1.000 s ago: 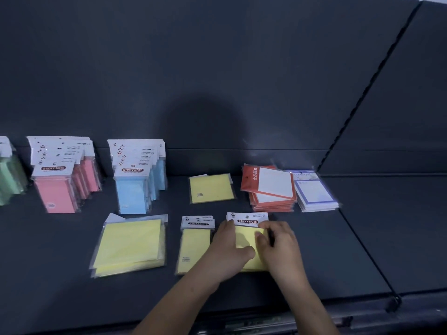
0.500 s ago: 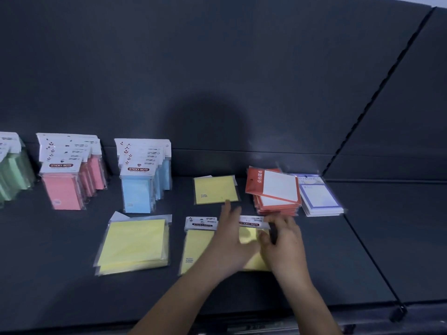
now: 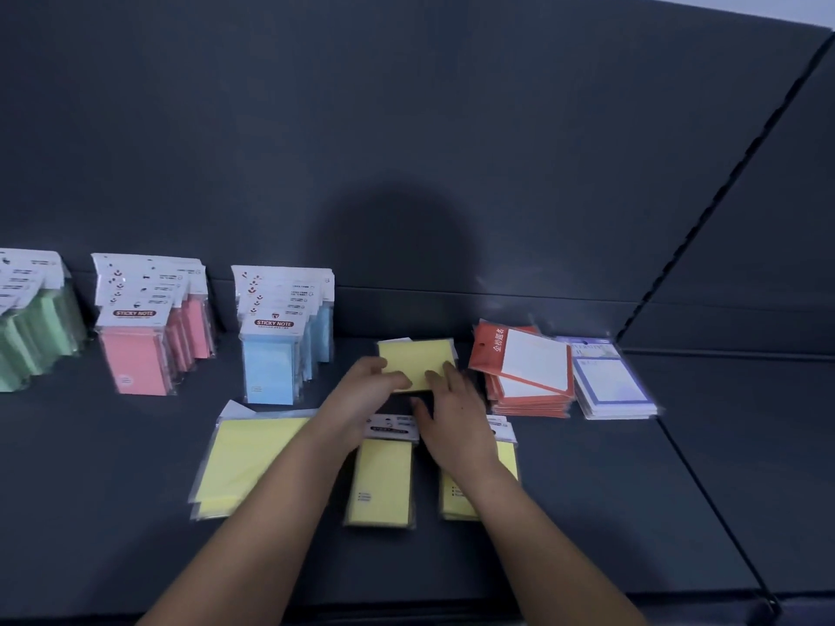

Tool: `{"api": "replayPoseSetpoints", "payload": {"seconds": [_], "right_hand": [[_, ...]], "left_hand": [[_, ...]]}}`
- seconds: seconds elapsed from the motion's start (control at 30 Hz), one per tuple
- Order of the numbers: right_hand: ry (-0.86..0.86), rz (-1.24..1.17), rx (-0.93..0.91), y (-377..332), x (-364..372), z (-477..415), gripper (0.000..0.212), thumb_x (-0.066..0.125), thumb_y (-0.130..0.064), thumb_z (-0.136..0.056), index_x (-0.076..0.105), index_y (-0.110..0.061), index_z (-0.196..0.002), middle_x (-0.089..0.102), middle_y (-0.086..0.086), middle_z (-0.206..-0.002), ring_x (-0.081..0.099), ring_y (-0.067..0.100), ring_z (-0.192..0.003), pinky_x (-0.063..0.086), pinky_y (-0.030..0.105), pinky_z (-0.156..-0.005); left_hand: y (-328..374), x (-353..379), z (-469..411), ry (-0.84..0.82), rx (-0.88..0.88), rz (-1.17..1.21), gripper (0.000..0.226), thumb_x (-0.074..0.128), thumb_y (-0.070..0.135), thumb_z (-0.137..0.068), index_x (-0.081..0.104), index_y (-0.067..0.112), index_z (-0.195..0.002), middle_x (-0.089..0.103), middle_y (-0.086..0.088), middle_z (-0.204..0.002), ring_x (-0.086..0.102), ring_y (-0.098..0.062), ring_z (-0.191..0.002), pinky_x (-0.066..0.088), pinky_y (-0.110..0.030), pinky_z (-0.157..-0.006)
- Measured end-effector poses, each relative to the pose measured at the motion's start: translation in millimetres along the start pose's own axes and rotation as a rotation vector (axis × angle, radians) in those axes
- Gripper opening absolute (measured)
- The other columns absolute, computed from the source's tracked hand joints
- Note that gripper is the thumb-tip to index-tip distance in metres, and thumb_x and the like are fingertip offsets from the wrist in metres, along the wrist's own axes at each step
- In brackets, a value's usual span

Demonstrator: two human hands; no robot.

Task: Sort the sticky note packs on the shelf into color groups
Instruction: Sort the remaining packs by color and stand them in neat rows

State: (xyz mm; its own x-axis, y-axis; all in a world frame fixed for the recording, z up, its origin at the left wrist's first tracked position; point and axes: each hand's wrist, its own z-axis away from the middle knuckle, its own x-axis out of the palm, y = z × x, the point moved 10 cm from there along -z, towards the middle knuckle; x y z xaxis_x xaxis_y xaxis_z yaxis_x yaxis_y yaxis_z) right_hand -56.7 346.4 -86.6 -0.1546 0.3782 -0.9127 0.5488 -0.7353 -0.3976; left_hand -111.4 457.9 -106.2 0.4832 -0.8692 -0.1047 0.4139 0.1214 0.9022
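Left hand (image 3: pixel 361 395) and right hand (image 3: pixel 456 422) grip yellow pack (image 3: pixel 418 359) edges.

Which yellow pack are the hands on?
The small yellow pack at the back, beside the orange stack: the only yellow one there, held by the left hand and right hand.
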Motion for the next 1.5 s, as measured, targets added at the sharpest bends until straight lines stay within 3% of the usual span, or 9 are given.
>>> {"api": "replayPoseSetpoints", "payload": {"seconds": [0.17, 0.33, 0.6, 0.83, 0.97, 1.1, 1.33, 1.4, 1.5], "right_hand": [[0.103, -0.094, -0.032, -2, -9, 3, 0.037, 0.046, -0.023, -0.095, 0.051, -0.008, -0.128, 0.042, 0.009, -0.141, 0.038, 0.026, -0.128, 0.027, 0.03, -0.108], [0.144, -0.254, -0.051, -3, -19, 6, 0.024, 0.049, -0.012, -0.093, 0.06, -0.004, -0.112, 0.053, 0.006, -0.121, 0.055, 0.021, -0.106, 0.041, 0.023, -0.09], [0.241, -0.724, 0.018, -2, -40, 16, 0.021, 0.054, -0.019, -0.093, 0.053, -0.027, -0.113, 0.061, -0.01, -0.106, 0.057, 0.002, -0.097, 0.048, 0.022, -0.085], [0.132, -1.072, -0.042, -66, -32, 32, 0.025, 0.06, -0.008, -0.088, 0.059, -0.032, -0.092, 0.057, -0.016, -0.079, 0.051, 0.006, -0.068, 0.042, 0.018, -0.063], [0.003, -0.95, -0.155, -111, -16, 39, 0.026, 0.062, -0.004, -0.086, 0.066, -0.027, -0.097, 0.056, -0.011, -0.094, 0.051, 0.0, -0.068, 0.041, 0.01, -0.066], [-0.035, -0.659, -0.176, -132, 5, 46, 0.024, 0.061, -0.012, -0.088, 0.065, -0.018, -0.111, 0.052, -0.006, -0.101, 0.054, 0.004, -0.08, 0.043, 0.015, -0.081], [-0.003, 0.108, -0.177, -130, 16, 43, 0.04, 0.042, -0.033, -0.095, 0.042, -0.03, -0.135, 0.047, -0.002, -0.124, 0.038, 0.02, -0.113, 0.027, 0.034, -0.093], [0.003, 0.23, -0.175, -130, 17, 44, 0.04, 0.038, -0.035, -0.096, 0.039, -0.029, -0.135, 0.052, -0.002, -0.124, 0.04, 0.022, -0.113, 0.026, 0.037, -0.091], [-0.034, 0.247, -0.165, -133, 25, 46, 0.041, 0.035, -0.035, -0.096, 0.034, -0.024, -0.137, 0.061, 0.0, -0.115, 0.044, 0.025, -0.109, 0.026, 0.039, -0.09]], "left_hand": [[0, -11, -17, 0.073, -0.029, 0.211, 0.039, 0.065, 0.013, -0.085, 0.048, 0.002, -0.119, 0.056, -0.015, -0.11, 0.052, -0.023, -0.097, 0.044, -0.032, -0.093], [7, -11, -12, 0.099, 0.034, 0.215, 0.013, 0.055, 0.001, -0.09, 0.058, 0.003, -0.103, 0.062, -0.014, -0.101, 0.058, -0.024, -0.092, 0.049, -0.029, -0.076], [41, -29, 49, -0.098, 0.395, 0.166, 0.054, 0.052, -0.013, -0.082, 0.057, 0.034, -0.107, 0.071, 0.012, -0.101, 0.066, -0.003, -0.084, 0.05, -0.015, -0.059], [28, -112, 92, 0.231, 0.504, 0.263, 0.012, 0.056, 0.009, -0.09, 0.06, 0.019, -0.093, 0.066, 0.013, -0.068, 0.058, 0.003, -0.063, 0.045, -0.01, -0.059], [-16, -162, 96, 0.466, 0.358, 0.324, 0.024, 0.059, 0.025, -0.091, 0.06, 0.007, -0.076, 0.054, -0.009, -0.067, 0.046, -0.017, -0.06, 0.038, -0.027, -0.056], [-36, -188, 99, 0.644, 0.297, 0.167, 0.026, 0.058, 0.022, -0.091, 0.06, 0.01, -0.067, 0.055, 0.002, -0.06, 0.046, -0.009, -0.053, 0.037, -0.027, -0.054], [-50, -179, 86, 0.53, 0.173, -0.128, 0.018, 0.056, 0.026, -0.09, 0.055, 0.012, -0.08, 0.059, -0.006, -0.083, 0.053, -0.018, -0.076, 0.041, -0.024, -0.061], [-54, -175, 88, 0.48, 0.127, -0.083, 0.01, 0.061, 0.024, -0.087, 0.053, 0.024, -0.093, 0.057, 0.002, -0.092, 0.055, -0.017, -0.088, 0.045, -0.025, -0.067], [-57, -168, 87, 0.413, 0.081, -0.073, 0.054, 0.067, 0.021, -0.083, 0.043, 0.019, -0.132, 0.055, 0.001, -0.111, 0.054, -0.018, -0.102, 0.047, -0.029, -0.081]]}}
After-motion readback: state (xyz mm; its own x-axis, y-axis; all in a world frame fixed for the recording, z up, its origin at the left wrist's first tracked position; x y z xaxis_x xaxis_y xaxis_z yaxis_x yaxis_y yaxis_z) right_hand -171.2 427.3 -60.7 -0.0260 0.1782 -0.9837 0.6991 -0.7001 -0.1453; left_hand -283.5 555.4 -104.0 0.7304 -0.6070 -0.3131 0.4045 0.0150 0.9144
